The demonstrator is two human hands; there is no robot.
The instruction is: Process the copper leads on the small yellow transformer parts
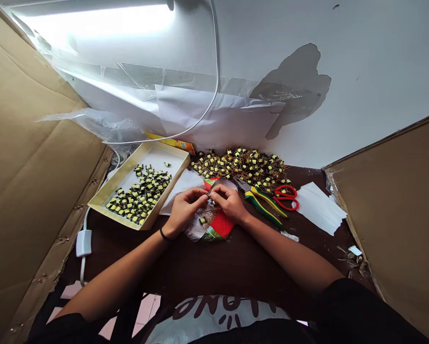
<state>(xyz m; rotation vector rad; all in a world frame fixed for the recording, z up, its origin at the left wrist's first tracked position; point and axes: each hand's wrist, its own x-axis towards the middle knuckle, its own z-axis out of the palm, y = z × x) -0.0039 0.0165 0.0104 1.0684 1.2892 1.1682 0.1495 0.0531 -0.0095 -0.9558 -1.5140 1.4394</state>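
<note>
My left hand (185,208) and my right hand (228,200) meet over a red, green and silvery foil wrapper (214,227) on the dark table. Both pinch one small yellow-and-black component with thin wires (209,195) between their fingertips. Another such component (202,220) lies loose on the wrapper just below my hands. A black band circles my left wrist.
A cream tray (128,174) with several components sits at left. A big heap of wired components (241,165) lies behind my hands. Yellow-green pliers (260,203) and red scissors (286,196) lie at right, beside white paper (320,208). Cardboard walls (27,167) flank both sides.
</note>
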